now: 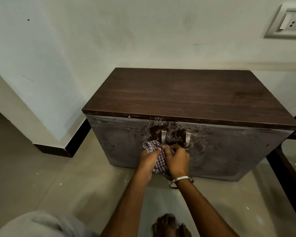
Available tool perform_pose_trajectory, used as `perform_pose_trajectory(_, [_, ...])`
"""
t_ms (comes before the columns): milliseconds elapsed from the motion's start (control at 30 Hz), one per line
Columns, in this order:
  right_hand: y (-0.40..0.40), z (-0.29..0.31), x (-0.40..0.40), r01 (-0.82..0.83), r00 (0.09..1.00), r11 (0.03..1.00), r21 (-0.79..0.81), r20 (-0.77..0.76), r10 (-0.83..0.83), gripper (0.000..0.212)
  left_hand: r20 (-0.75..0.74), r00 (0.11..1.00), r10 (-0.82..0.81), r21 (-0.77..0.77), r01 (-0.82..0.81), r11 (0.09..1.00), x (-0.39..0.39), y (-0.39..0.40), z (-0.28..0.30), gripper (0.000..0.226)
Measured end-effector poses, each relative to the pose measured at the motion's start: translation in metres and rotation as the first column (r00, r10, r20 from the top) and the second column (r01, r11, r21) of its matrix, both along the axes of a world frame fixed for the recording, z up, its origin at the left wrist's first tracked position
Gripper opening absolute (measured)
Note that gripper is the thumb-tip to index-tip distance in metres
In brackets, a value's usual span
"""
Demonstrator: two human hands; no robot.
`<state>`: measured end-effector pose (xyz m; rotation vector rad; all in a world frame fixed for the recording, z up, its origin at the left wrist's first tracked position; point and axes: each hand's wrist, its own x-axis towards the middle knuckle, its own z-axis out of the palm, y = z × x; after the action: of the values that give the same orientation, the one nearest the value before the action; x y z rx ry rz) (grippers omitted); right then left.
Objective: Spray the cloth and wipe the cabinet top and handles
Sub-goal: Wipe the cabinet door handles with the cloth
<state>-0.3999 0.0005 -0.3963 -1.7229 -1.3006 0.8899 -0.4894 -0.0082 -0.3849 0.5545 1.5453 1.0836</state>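
Observation:
A low cabinet with a dark brown wooden top [186, 94] stands against the wall. Its two grey doors [220, 147] are dusty and smeared, each with a metal handle: the left handle [163, 136] and the right handle [187, 137]. A checked cloth [152, 146] is bunched between both hands just below the left handle. My left hand [148, 161] grips the cloth from the left. My right hand [176, 159], with a silver bangle on the wrist, grips it from the right, fingers near the foot of the left handle. No spray bottle is in view.
Pale tiled floor [58, 177] lies in front of the cabinet. My bare foot [169, 226] and a grey-clad knee [38, 224] are at the bottom. A wall corner with black skirting [58, 149] juts out left. A dark furniture frame [284, 168] stands right; a wall socket [287, 23] upper right.

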Motion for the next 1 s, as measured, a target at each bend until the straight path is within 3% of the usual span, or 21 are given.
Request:
perform_pose_trajectory(100, [-0.004,-0.007,0.0,-0.046,0.999,0.999,0.016,-0.027,0.046,0.033,0.034,0.999,0.034,0.012,-0.034,0.999,-0.003,-0.003,0.0,0.022])
perform_pose_trajectory(433, [0.01,-0.017,0.002,-0.013,0.999,1.0,-0.012,-0.046,0.012,0.03,0.004,0.997,0.082,-0.001,-0.082,0.997,0.002,0.007,-0.013,0.039])
perform_pose_trajectory(600, [0.003,-0.014,0.004,-0.021,0.999,1.0,0.011,-0.026,0.022,0.031,-0.032,0.996,0.082,0.029,-0.081,0.996,0.003,0.002,-0.014,0.03])
perform_pose_trajectory(833, [-0.023,0.015,0.015,-0.25,0.964,0.968,-0.015,-0.1,0.248,0.042,-0.092,0.994,0.057,0.159,-0.041,0.986,-0.007,-0.018,0.018,0.014])
perform_pose_trajectory(1000, [-0.034,0.053,0.027,-0.467,0.874,0.884,-0.023,-0.166,0.457,0.025,-0.151,0.988,0.042,0.234,-0.006,0.972,-0.011,-0.032,0.052,0.026])
